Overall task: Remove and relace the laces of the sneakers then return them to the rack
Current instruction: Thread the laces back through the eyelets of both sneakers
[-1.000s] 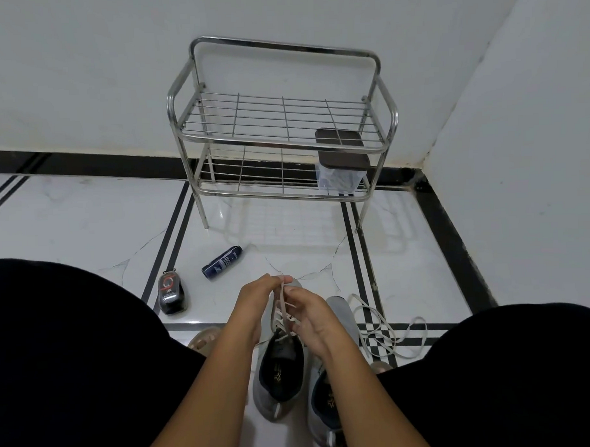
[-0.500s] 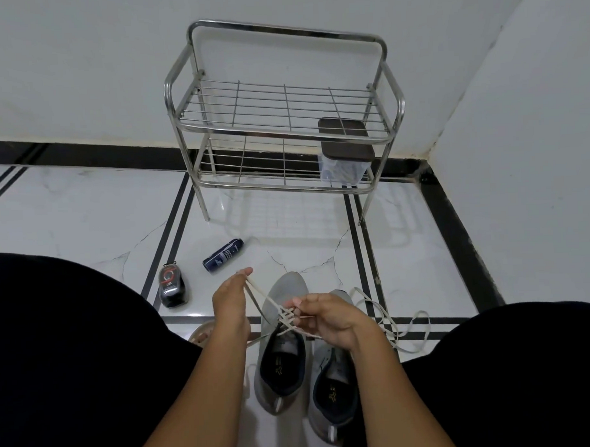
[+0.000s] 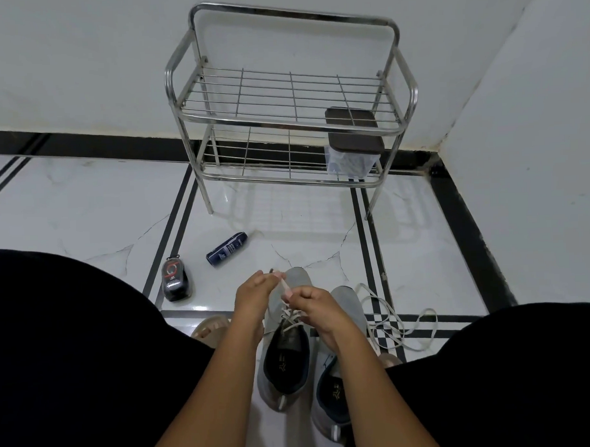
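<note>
Two grey sneakers with dark linings stand side by side on the floor between my knees. The left sneaker (image 3: 285,360) carries a pale lace (image 3: 292,318) across its upper eyelets. My left hand (image 3: 254,290) and my right hand (image 3: 311,303) both pinch that lace just above the shoe's toe, close together. The right sneaker (image 3: 336,389) has no lace that I can see, and my right forearm covers part of it. A loose white lace (image 3: 395,323) lies coiled on the floor to its right. The steel two-shelf rack (image 3: 290,123) stands against the far wall.
A brown-lidded clear container (image 3: 351,147) sits on the rack's lower shelf at the right. A blue spray can (image 3: 227,249) and a black shoe-polish bottle (image 3: 174,277) lie on the white tiled floor to the left. A wall closes the right side. My dark-clad knees flank the shoes.
My hands, spread apart with the lace stretched between them half a second ago, have come back together above the left sneaker's toe. The view has tilted slightly.
</note>
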The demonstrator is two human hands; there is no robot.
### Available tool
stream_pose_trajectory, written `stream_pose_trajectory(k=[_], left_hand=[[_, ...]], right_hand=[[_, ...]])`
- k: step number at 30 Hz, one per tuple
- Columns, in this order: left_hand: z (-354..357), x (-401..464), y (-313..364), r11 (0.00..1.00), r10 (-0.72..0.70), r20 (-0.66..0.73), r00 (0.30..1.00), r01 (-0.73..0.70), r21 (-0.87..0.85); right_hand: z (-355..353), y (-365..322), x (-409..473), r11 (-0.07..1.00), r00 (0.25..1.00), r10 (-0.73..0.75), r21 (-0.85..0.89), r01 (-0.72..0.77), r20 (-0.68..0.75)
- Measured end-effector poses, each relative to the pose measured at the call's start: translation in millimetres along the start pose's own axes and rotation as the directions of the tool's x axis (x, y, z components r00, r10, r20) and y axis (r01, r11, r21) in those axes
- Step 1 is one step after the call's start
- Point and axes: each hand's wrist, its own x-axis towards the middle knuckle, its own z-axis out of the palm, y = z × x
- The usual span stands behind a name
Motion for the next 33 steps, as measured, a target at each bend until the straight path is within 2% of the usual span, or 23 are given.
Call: stream_pose_trajectory(k=[4,7,9,12,15,17,19,21,22,23,24,25,27,28,30,33], left_hand=[[-6.2,8.2,-1.9,0.989,-0.057,-0.179,0.982,0.031,-0.143],[-10.9,15.6,-7.7,0.974,-0.12,-0.294,0.948,0.055,-0.219],[-13.4,19.1,-12.2,0.974,-0.179,-0.351,0.919,0.114,-0.197],[-20.1,22.8,-23.1,0.966,-0.257,-0.395,0.882,0.234,-0.107],[-32.4,31.9,-43.4,0.948,-0.305,-0.455,0.837,0.313,-0.059],[-34.3,40.4,-49.9,0.928,-0.337,-0.486,0.806,0.372,-0.026],[-31.7,45.0,-50.3,0.861,-0.36,-0.504,0.785,0.487,0.143],[-23.3,44.4,-43.3,0.745,-0.276,-0.529,0.803,0.526,0.41],[-17.9,41.4,-39.0,0.735,-0.191,-0.492,0.849,0.456,0.502],[-12.9,41.0,-38.8,0.735,-0.082,-0.391,0.917,0.321,0.598],[-7.3,40.1,-37.6,0.723,-0.005,-0.222,0.975,0.157,0.673],[-3.8,38.7,-38.7,0.724,0.04,-0.046,0.998,0.002,0.689],[1.1,37.2,-42.5,0.774,0.024,0.221,0.975,-0.158,0.613],[1.9,36.4,-45.1,0.79,0.008,0.286,0.958,-0.181,0.586],[1.9,36.1,-48.9,0.796,-0.017,0.311,0.95,-0.176,0.579],[0.9,34.4,-53.5,0.755,0.02,0.224,0.974,-0.161,0.635]], right_hand=[[-21.5,-1.7,0.1,0.997,0.998,0.064,-0.044,-0.063,0.01],[-36.5,-0.2,4.4,0.968,0.992,0.095,-0.225,-0.111,-0.082],[-40.1,1.9,9.5,0.939,0.985,0.11,-0.312,-0.147,-0.135],[-37.1,5.6,12.9,0.896,0.98,0.118,-0.409,-0.176,-0.162],[-36.3,12.9,17.6,0.794,0.958,-0.012,-0.585,-0.164,-0.285],[-36.4,15.5,19.5,0.798,0.938,-0.072,-0.584,-0.149,-0.339],[-34.7,14.4,20.8,0.858,0.944,-0.075,-0.503,-0.104,-0.322],[-31.6,13.7,23.8,0.898,0.965,-0.05,-0.435,-0.07,-0.257],[-29.1,12.9,24.8,0.907,0.974,-0.039,-0.418,-0.059,-0.223],[-26.8,12.0,25.4,0.906,0.98,-0.036,-0.421,-0.052,-0.197],[-24.9,12.0,26.3,0.903,0.982,-0.041,-0.428,-0.042,-0.183],[-24.1,12.7,26.8,0.899,0.983,-0.049,-0.436,-0.034,-0.178],[-23.8,14.8,26.3,0.897,0.979,-0.075,-0.441,-0.016,-0.187],[-24.5,16.4,26.9,0.894,0.974,-0.088,-0.449,-0.016,-0.21],[-25.4,21.2,29.1,0.891,0.961,-0.089,-0.453,-0.04,-0.26],[-25.0,31.0,37.0,0.945,0.932,0.037,-0.291,-0.15,-0.362]])
